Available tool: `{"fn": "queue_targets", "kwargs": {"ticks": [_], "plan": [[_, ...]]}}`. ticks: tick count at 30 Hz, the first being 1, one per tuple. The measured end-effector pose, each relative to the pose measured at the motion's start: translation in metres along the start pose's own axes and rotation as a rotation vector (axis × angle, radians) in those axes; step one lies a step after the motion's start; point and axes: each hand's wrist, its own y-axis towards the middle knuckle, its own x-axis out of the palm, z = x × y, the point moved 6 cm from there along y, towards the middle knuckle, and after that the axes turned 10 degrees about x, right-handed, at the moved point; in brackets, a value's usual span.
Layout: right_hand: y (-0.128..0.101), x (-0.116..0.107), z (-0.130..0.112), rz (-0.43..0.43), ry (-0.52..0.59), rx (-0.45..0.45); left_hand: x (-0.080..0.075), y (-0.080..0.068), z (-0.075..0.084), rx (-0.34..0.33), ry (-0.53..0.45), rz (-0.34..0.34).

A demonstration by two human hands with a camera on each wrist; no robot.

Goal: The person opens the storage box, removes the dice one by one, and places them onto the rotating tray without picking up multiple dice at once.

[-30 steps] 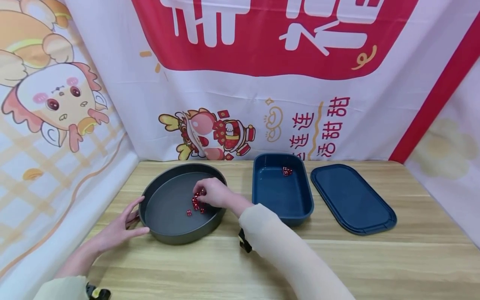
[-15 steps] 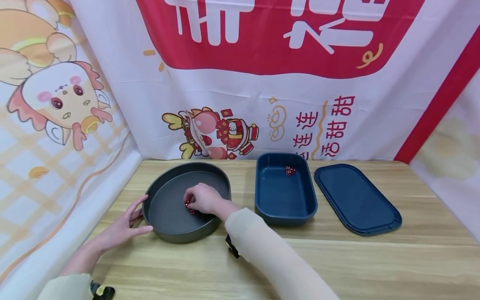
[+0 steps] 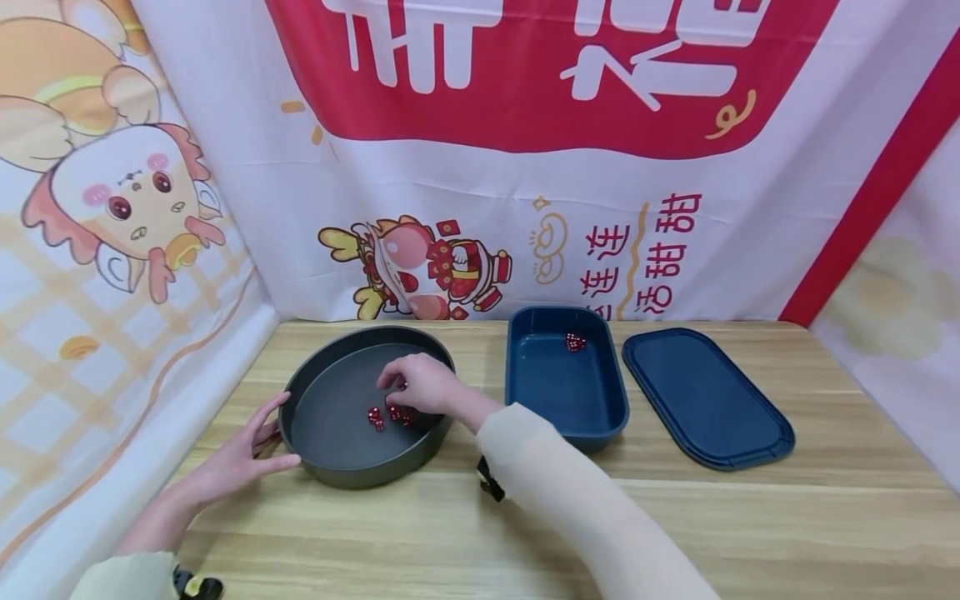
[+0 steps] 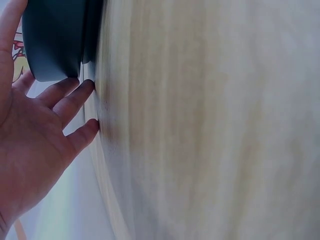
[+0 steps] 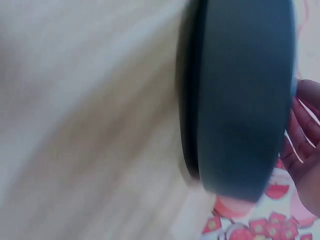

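Inside a round dark grey pan [image 3: 330, 442], several small red dice [image 3: 377, 418] lie in a loose group right of its middle. My right hand [image 3: 423, 385] reaches over the pan's right rim with curled fingers, and red dice show between thumb and fingers. In the right wrist view the pan wall [image 5: 245, 100] covers part of this hand. My left hand [image 3: 238, 458] rests against the pan's left side with fingers spread. From the left wrist, its fingertips [image 4: 87, 85] are seen at the pan's lower edge and the tabletop.
Right of the pan stands a dark blue rectangular container [image 3: 566, 396] with a few red dice [image 3: 575, 342] in its far right part. Its flat blue lid [image 3: 708, 398] lies farther right on the wooden table [image 3: 420, 542]. Printed cloth [image 3: 480, 183] hangs behind and at the sides.
My right hand went left and down over the dice, then came back right and up; the dice in the pan lie differently. My left hand stays at the pan. The view shifted slightly.
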Motion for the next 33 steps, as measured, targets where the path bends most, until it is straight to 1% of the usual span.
{"fn": "queue_targets", "kwargs": {"ticks": [3, 8, 11, 16, 25, 29, 33], "plan": [[-0.009, -0.017, 0.009, -0.014, 0.023, -0.005, 0.0, 0.0, -0.001, -0.001, 0.001, 0.001], [-0.025, -0.045, 0.025, -0.032, 0.027, -0.015, -0.001, -0.001, -0.003, 0.0, 0.015, -0.002], [-0.035, -0.062, 0.036, -0.026, 0.001, -0.029, -0.001, -0.002, -0.004, -0.001, 0.012, -0.001], [-0.053, -0.086, 0.058, 0.015, -0.048, -0.041, 0.0, -0.001, -0.002, 0.006, 0.022, 0.0], [-0.079, -0.113, 0.117, 0.029, -0.105, 0.062, 0.0, 0.001, -0.002, -0.003, 0.018, -0.01], [-0.087, -0.12, 0.142, 0.046, -0.118, 0.121, 0.0, 0.001, -0.001, 0.003, 0.013, -0.009], [-0.093, -0.123, 0.159, 0.058, -0.13, 0.16, 0.0, 0.001, -0.001, 0.006, -0.011, -0.008]]}}
